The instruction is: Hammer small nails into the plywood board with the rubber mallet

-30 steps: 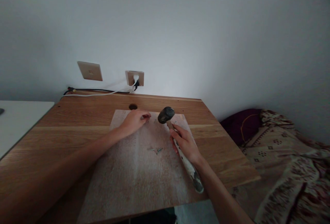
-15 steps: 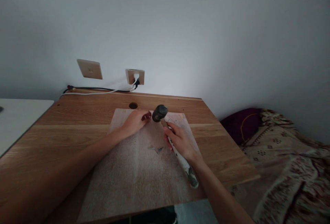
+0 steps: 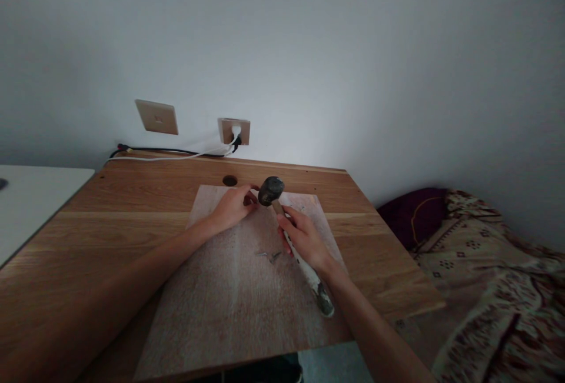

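Observation:
My right hand [image 3: 304,236] is wrapped round the wooden and white-coated handle of a hammer [image 3: 311,277]. Its dark, thick head is raised over the far part of a pale wooden board [image 3: 212,306]. Just left of that head, my left hand [image 3: 233,206] rests at the board's far side with thumb and fingers pinched together. What those fingertips hold, if anything, is too small and partly covered by the hammer head. Several small metal pieces that look like nails [image 3: 270,255] lie on the middle of the board.
The board lies on a wooden desk [image 3: 132,195] with a round cable hole [image 3: 229,180]. Cables [image 3: 168,158] run along the wall to a socket [image 3: 235,132]. A white surface [image 3: 39,206] borders the left, and patterned bedding [image 3: 481,277] lies at the right.
The hammer has shifted slightly left, its head nearer my left fingers. My left hand stays at nearly the same place on the board, and the view has moved a little.

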Demonstrator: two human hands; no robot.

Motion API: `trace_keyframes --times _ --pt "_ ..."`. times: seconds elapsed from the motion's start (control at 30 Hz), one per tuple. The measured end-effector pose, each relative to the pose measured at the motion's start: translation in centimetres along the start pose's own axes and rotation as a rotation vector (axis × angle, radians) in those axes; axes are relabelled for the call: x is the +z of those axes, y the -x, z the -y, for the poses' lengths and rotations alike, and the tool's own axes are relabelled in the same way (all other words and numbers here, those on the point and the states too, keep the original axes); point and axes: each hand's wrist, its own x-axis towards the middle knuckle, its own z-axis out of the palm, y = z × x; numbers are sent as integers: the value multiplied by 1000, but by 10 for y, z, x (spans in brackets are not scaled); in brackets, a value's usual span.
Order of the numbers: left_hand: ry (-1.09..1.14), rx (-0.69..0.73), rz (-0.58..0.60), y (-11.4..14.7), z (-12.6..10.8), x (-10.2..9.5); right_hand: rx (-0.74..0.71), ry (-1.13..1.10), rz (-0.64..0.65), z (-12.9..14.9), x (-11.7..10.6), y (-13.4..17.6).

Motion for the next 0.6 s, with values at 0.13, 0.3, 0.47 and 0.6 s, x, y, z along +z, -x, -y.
trace_keyframes --times 0.13,0.3,0.47,0.6 --pt "-25 26 -21 0 5 1 -23 77 32 -3 3 1" --pt "-41 37 -31 0 7 1 -32 89 33 -7 5 0" --pt "-81 11 -1 3 2 -3 -22 60 37 -12 4 -1" --pt "-264 113 7 27 -17 -17 -20 41 59 -13 2 0"
